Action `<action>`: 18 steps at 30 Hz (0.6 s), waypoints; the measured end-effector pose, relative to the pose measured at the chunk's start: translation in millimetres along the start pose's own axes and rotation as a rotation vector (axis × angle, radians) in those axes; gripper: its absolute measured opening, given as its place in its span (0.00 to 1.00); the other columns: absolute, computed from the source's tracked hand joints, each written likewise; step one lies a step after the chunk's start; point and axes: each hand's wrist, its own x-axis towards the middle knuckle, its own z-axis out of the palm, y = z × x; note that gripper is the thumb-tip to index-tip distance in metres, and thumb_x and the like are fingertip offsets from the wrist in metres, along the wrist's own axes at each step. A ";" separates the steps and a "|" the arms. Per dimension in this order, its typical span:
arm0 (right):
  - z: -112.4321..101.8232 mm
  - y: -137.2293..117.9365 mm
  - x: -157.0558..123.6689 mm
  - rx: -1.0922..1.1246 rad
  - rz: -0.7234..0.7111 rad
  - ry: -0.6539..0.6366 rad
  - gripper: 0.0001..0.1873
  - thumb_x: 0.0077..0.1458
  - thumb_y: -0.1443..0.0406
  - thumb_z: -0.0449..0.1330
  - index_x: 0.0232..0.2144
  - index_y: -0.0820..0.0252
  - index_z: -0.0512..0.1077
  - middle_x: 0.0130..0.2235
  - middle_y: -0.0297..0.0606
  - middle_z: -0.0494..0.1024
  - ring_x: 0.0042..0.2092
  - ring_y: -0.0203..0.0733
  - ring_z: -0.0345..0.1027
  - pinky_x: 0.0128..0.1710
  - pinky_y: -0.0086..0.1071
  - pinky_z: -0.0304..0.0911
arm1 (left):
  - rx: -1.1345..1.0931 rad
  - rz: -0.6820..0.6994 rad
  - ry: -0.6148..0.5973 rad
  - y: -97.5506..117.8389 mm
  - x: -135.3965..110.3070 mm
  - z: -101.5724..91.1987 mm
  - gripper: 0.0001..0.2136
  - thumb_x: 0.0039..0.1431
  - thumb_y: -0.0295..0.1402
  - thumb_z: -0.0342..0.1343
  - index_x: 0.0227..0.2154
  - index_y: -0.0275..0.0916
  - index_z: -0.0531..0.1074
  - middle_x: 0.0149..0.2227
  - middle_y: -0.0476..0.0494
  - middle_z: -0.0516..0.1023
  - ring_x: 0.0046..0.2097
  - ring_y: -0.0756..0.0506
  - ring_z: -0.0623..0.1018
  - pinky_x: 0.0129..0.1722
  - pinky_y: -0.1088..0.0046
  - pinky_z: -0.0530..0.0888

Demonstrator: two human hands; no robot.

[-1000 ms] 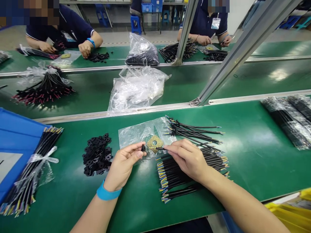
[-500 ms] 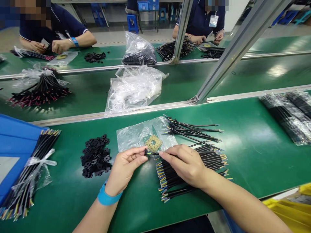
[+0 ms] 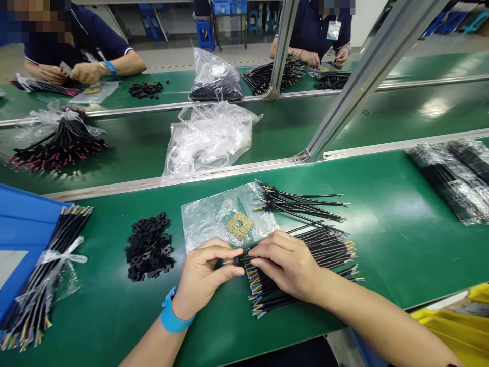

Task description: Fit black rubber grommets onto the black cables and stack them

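My left hand (image 3: 208, 272) pinches a small black plastic piece (image 3: 238, 261) between thumb and fingers. Coloured wire ends poke out of its left side. Close beside it, my right hand (image 3: 288, 265) is closed on a black cable (image 3: 247, 253) that runs into the piece. Beneath the right hand lies a row of black cables (image 3: 328, 248) with stripped, coloured ends. Just behind my hands, a yellow sponge (image 3: 234, 232) with a hole rests on a clear plastic bag (image 3: 198, 214). Several cables with black pieces on them (image 3: 305, 198) lie behind the row.
A pile of black plastic pieces (image 3: 147, 250) sits left of my hands. Further left are a tied cable bundle (image 3: 53, 270) and a blue bin (image 3: 26, 214). Wrapped cables (image 3: 451, 178) lie at right. Beyond a metal frame post (image 3: 344, 97), two people work at another bench.
The black piece has slid from the cable's tip further onto it, and wire ends now show on its left. My hands have moved closer together and slightly down.
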 end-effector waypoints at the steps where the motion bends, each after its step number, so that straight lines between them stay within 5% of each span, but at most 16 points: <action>1: -0.2 -1.1 0.3 0.047 0.039 -0.032 0.04 0.67 0.67 0.60 0.42 0.61 0.75 0.35 0.37 0.80 0.36 0.35 0.72 0.39 0.30 0.71 | 0.007 0.027 -0.011 0.3 -0.5 -0.4 0.10 0.46 0.34 0.75 0.34 0.49 0.86 0.27 0.45 0.80 0.28 0.49 0.78 0.27 0.76 0.75; 12: -0.6 -7.5 1.8 0.344 0.297 -0.196 0.14 0.69 0.63 0.57 0.32 0.63 0.76 0.26 0.32 0.71 0.28 0.30 0.63 0.29 0.24 0.59 | 0.124 0.274 -0.076 -7.2 -3.7 6.5 0.14 0.53 0.33 0.72 0.43 0.49 0.85 0.30 0.48 0.81 0.30 0.52 0.80 0.30 0.81 0.78; 18: 1.7 -6.9 2.7 0.282 0.200 -0.129 0.10 0.68 0.64 0.58 0.35 0.62 0.76 0.28 0.33 0.75 0.30 0.31 0.67 0.32 0.24 0.63 | 0.167 0.257 -0.103 -5.9 -2.9 2.0 0.18 0.52 0.39 0.72 0.48 0.53 0.83 0.32 0.48 0.81 0.33 0.51 0.80 0.34 0.79 0.78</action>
